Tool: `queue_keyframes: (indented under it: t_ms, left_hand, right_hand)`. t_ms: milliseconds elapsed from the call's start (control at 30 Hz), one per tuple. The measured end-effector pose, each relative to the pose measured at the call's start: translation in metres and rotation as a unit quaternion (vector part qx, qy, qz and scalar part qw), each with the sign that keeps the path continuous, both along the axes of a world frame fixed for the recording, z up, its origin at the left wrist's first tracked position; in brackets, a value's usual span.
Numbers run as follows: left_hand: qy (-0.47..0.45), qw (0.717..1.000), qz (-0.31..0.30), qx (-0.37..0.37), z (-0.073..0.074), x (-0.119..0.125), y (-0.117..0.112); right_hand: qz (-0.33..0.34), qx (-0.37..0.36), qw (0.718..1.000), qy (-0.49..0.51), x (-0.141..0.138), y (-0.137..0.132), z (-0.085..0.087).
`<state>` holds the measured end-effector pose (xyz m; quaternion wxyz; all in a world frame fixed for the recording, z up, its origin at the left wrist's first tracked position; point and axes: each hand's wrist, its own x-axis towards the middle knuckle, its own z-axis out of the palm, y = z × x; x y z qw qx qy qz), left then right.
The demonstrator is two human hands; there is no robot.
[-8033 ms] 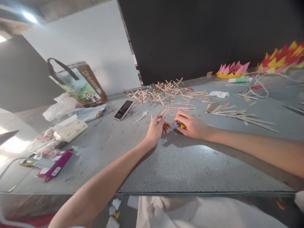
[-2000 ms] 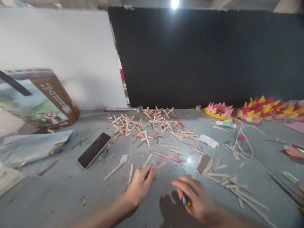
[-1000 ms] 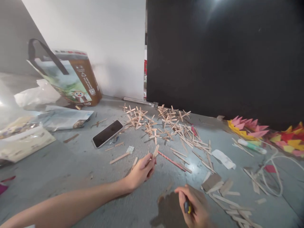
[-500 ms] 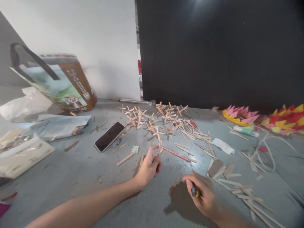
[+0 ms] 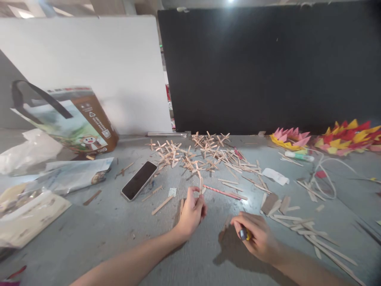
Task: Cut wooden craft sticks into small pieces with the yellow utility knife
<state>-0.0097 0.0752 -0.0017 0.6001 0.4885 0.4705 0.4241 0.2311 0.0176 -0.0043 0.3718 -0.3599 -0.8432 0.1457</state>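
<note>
My left hand (image 5: 192, 212) rests on the grey table (image 5: 104, 230), its fingers pinching a short wooden stick (image 5: 201, 186) that points upward. My right hand (image 5: 256, 236) lies a little to the right, closed around a small yellow and dark tool (image 5: 244, 234). A pink pencil (image 5: 222, 192) lies just beyond both hands. Farther back sits a pile of small crossed wooden sticks (image 5: 196, 153). Long flat wooden sticks (image 5: 300, 224) are scattered to the right of my right hand.
A black phone (image 5: 139, 180) lies left of the sticks. A brown paper bag (image 5: 74, 121) leans at the back left, with plastic wrappers (image 5: 44, 186) in front. Paper flowers (image 5: 327, 137), a glue stick (image 5: 299, 156) and a white cord (image 5: 324, 174) are at the right. A black board stands behind.
The view has tilted and shifted slightly. My left hand has turned the stick more upright. My right hand stays closed on its tool in about the same place.
</note>
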Motion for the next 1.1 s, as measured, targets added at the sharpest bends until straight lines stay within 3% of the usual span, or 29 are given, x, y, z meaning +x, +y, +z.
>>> queue_keyframes:
  t_ms: [267, 500, 600, 633, 700, 800, 933, 1033, 1100]
  left_hand:
    - [-0.019, 0.999, 0.004, -0.030, 0.004, 0.000, -0.001]
    - [-0.041, 0.999, 0.002, -0.010, -0.002, 0.001, -0.002]
    - [-0.054, 0.999, -0.001, 0.001, -0.002, 0.001, 0.003]
    - [-0.060, 0.998, -0.006, 0.005, 0.000, 0.000, 0.006]
    - [-0.082, 0.996, -0.031, 0.011, 0.008, 0.000, 0.015]
    - [-0.141, 0.988, -0.055, 0.028, 0.020, -0.004, 0.028]
    - [-0.161, 0.985, -0.058, 0.023, 0.017, -0.012, 0.037]
    - [-0.150, 0.987, -0.062, 0.001, 0.005, -0.016, 0.038]
    - [-0.156, 0.986, -0.056, 0.008, -0.001, -0.016, 0.039]
  right_hand:
    - [-0.001, 0.009, 0.999, -0.033, -0.004, 0.001, 0.007]
    - [0.001, 0.016, 0.998, -0.059, -0.002, 0.001, 0.004]
    - [-0.001, 0.013, 1.000, -0.027, -0.005, 0.004, 0.005]
    - [-0.020, 0.012, 1.000, 0.002, -0.009, 0.007, 0.008]
    - [-0.108, -0.059, 0.991, 0.052, -0.019, 0.020, 0.017]
    - [-0.147, -0.110, 0.978, 0.103, -0.043, 0.052, 0.032]
    - [-0.104, -0.066, 0.975, 0.184, -0.076, 0.093, 0.034]
    - [-0.080, -0.047, 0.976, 0.198, -0.088, 0.102, 0.023]
    - [-0.024, -0.043, 0.981, 0.189, -0.088, 0.100, 0.015]
